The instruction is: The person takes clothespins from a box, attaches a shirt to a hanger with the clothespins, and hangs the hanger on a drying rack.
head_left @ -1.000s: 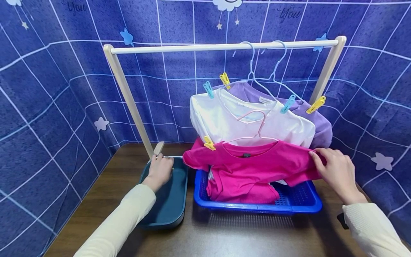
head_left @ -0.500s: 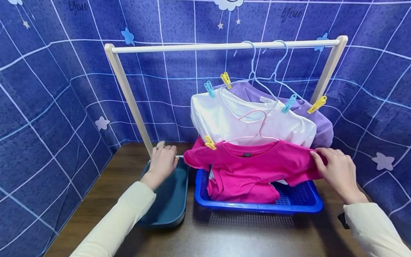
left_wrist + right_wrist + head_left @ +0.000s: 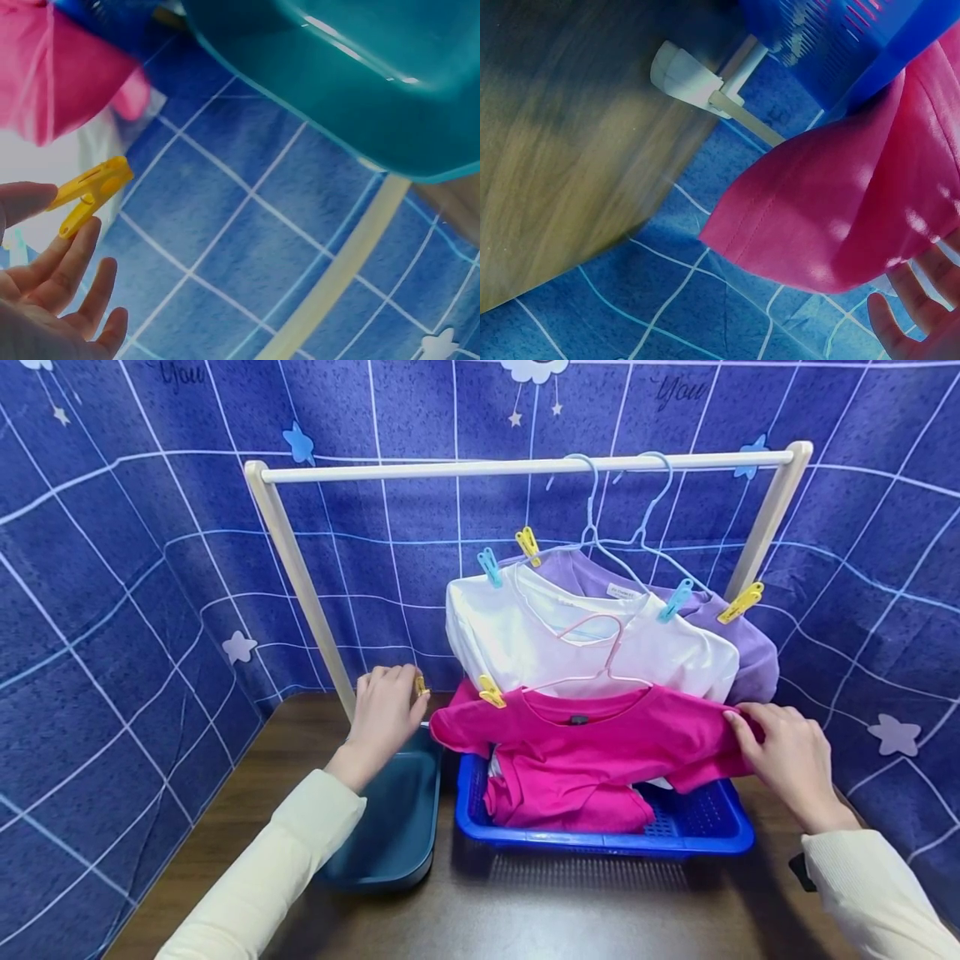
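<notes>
My left hand (image 3: 384, 714) pinches a yellow clothespin (image 3: 94, 191) between thumb and fingers, above the far end of a teal bin (image 3: 390, 818). In the left wrist view the clothespin points away from the fingertips. A pink T-shirt (image 3: 592, 743) on a pink hanger (image 3: 617, 652) lies over a blue basket (image 3: 600, 841). One yellow clothespin (image 3: 491, 692) sits on its left shoulder. At the opposite shoulder, my right hand (image 3: 787, 764) pinches the cloth; in the right wrist view some of its fingers lie behind the sleeve (image 3: 802, 217).
Behind stands a wooden rack with a white rail (image 3: 450, 470). A white shirt (image 3: 495, 627) and a purple shirt (image 3: 753, 660) hang there on blue hangers, clipped with blue and yellow clothespins. More clothing lies in the basket. The brown table (image 3: 525, 910) extends in front.
My left hand has risen out of the teal bin and shifted slightly right, and the yellow clothespin now shows at its fingertips. The right hand stays on the pink T-shirt.
</notes>
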{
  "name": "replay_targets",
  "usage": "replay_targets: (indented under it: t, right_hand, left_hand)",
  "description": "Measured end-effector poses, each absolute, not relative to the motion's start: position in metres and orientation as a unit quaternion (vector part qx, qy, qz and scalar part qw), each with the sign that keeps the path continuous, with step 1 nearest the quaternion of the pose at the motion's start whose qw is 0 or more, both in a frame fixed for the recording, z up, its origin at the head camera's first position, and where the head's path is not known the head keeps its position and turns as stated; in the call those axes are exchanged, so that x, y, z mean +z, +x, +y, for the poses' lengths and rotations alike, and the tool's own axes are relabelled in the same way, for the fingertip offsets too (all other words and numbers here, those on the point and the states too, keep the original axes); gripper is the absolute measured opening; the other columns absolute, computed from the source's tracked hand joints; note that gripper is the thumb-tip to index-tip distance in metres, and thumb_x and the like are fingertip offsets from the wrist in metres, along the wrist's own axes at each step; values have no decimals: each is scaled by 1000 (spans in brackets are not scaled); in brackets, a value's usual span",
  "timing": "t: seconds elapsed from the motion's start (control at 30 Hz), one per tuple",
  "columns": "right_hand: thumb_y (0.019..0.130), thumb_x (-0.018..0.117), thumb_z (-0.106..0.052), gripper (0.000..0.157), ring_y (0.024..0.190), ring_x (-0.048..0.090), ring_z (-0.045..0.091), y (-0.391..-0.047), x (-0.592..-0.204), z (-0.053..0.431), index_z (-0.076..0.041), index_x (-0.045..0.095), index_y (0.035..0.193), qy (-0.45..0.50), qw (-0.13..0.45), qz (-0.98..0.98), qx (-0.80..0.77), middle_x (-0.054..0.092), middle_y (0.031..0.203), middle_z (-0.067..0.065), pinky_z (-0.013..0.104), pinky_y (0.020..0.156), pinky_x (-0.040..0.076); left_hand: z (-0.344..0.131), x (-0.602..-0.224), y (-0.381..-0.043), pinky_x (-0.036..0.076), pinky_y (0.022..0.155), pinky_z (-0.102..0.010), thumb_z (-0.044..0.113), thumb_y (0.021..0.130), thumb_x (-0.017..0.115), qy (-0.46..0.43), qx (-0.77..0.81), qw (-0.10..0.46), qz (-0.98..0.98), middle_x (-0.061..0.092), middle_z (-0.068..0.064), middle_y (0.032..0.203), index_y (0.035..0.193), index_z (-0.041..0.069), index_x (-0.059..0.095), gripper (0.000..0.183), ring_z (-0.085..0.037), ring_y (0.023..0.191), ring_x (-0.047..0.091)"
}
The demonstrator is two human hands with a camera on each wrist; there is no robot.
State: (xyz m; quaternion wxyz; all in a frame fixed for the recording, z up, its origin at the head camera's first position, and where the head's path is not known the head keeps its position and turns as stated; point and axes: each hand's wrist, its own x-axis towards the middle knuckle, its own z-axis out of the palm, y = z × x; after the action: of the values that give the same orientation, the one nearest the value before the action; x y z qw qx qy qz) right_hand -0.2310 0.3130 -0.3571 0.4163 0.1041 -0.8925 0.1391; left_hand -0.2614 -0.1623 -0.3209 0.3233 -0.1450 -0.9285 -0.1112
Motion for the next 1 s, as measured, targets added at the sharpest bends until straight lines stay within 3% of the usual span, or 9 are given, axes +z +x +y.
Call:
replay_targets:
  t: [0.57, 1.0]
  right_hand:
    - [81, 64, -17, 18, 76, 57, 40, -233, -357, 312, -2, 65, 91, 103, 424, -889, 140, 66, 85, 21, 53, 63, 36]
    - [82, 64, -19, 20, 76, 56, 40, -233, -359, 312, -1, 65, 91, 94, 426, -888, 147, 66, 85, 21, 53, 63, 36]
  left_hand:
    - [-117, -278, -245, 35, 89, -46, 22, 83, 64, -190, -152, 374, -895, 65, -11, 102, 108, 6, 59, 30, -28, 99, 51]
    - [-73, -265, -226, 36, 89, -41, 24, 84, 62, -257, -137, 394, -872, 65, -6, 101, 106, 8, 59, 27, -23, 99, 52]
